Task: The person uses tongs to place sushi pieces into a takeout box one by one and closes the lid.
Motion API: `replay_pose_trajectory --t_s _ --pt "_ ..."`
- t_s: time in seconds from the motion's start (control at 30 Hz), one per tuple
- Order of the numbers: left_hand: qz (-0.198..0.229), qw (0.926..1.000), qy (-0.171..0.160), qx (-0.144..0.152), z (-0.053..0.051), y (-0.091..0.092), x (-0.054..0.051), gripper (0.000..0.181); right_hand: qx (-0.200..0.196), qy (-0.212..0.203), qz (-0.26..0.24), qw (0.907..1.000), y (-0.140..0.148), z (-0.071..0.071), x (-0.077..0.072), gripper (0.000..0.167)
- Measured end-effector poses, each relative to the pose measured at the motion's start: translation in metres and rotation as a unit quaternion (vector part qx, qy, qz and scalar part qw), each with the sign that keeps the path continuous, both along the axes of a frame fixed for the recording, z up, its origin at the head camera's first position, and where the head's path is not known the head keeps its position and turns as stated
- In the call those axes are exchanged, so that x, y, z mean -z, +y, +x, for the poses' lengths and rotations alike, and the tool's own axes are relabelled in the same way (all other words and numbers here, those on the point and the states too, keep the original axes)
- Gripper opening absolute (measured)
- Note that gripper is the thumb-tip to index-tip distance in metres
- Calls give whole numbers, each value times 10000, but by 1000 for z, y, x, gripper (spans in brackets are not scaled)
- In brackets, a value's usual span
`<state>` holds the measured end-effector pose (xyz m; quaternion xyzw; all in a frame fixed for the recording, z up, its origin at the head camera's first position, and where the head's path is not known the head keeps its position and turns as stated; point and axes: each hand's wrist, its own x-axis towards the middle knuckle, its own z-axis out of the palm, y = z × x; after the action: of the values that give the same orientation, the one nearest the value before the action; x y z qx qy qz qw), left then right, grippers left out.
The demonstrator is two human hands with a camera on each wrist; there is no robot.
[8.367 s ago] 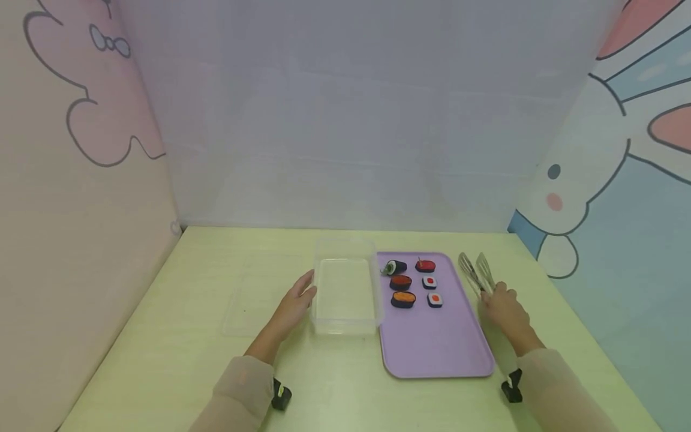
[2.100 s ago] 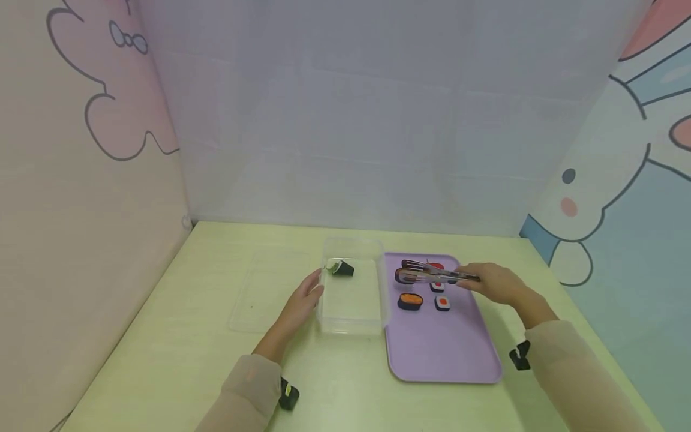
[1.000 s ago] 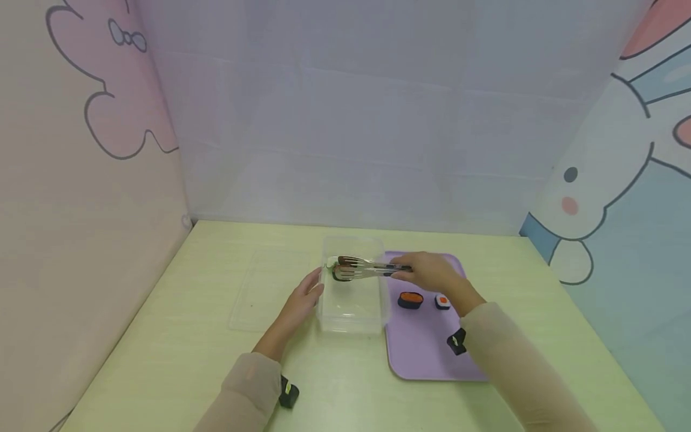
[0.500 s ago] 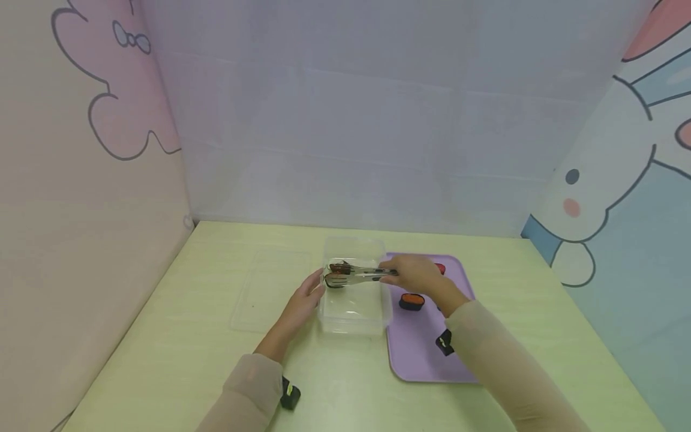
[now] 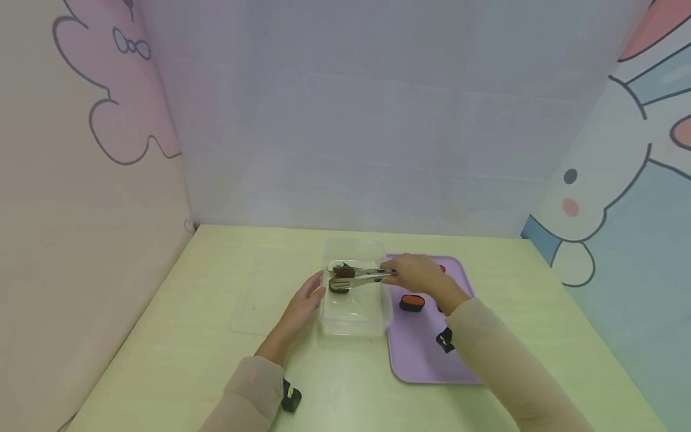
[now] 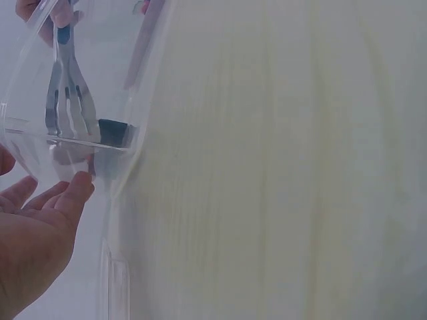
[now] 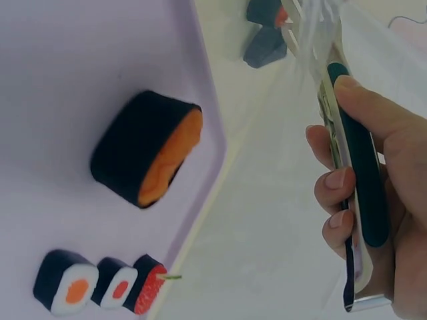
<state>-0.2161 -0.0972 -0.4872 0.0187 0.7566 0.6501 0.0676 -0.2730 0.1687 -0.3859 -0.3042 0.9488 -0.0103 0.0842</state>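
With the right hand (image 5: 414,274) gripping tongs (image 7: 360,160) and left hand (image 5: 299,304) relaxed against the box (image 5: 355,327), the sushi (image 5: 338,290) at their tips, probably light and squashy, suits gentle side pinching.

- Desk (image 5: 335,384): pale yellow-green, filled lower frame.
- Back wall (image 5: 351,120): lilac-grey, spanned upper centre.
- Left wall (image 5: 108,252): bore pink cartoon figure (image 5: 126,114), upper left.
- Right wall (image 5: 650,300): showed white rabbit (image 5: 599,162).

Teal-and-silver tongs (image 7: 361,163), purple tray (image 7: 60,73), orange-topped black sushi (image 7: 137,147)
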Motion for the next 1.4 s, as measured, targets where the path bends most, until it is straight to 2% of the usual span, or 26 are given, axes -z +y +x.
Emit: replay_pose_trajectory --t_s 0.33,0.47,0.6,0.83,1.03,1.2,1.4 --pt "-184 9997 -59 -116 -1 0 -3 51 519 21 -207 9984 32 9 -20 45" --pt "-176 9998 -68 -95 -1 -1 -4 51 505 105 -505 9974 50 15 -24 46" --pt "-173 9998 -56 -72 -2 -2 -3 51 610 -9 -810 9948 72 21 -25 50" --pt "-147 9999 -28 -60 -4 -3 -3 51 744 -144 -1176 9902 114 32 -22 55" --pt "-147 9998 -74 -100 -4 -3 -6 51 761 -116 -1057 9914 140 39 -16 51" --pt "-163 9998 -95 -98 -4 -3 -7 51 661 -34 -915 9936 153 44 -5 46" --pt "-98 9999 -101 -57 -2 -3 -7 51 624 8 -748 9952 155 48 8 37"
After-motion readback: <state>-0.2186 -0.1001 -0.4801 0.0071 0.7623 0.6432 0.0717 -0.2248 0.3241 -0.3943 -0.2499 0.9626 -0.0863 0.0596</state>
